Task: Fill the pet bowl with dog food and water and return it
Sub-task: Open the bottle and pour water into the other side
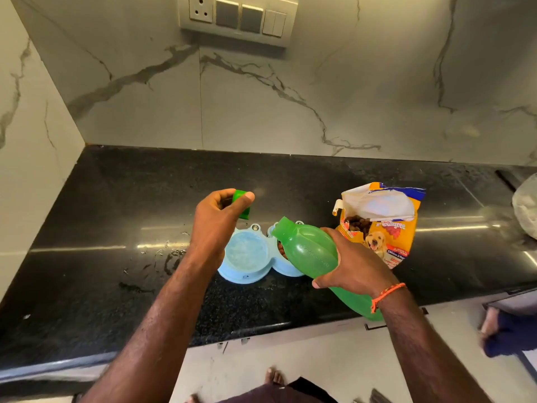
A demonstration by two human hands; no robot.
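Note:
A light blue double pet bowl (232,273) sits on the black counter (116,216). Its left cup (246,251) holds water; brown kibble shows in the right cup (280,249), mostly hidden by the bottle. My right hand (353,264) grips a green plastic bottle (312,251), tilted with its open mouth toward the bowl. My left hand (216,219) is raised above the bowl's left side and pinches the green bottle cap (241,203). An opened yellow dog food bag (380,225) stands just right of the bowl, kibble visible inside.
Water drops and small puddles (167,257) lie on the counter left of the bowl. A marble wall with a switch plate (238,18) rises behind. A pale plastic object (526,207) sits at the far right edge. Another person's foot (494,324) stands on the floor at right.

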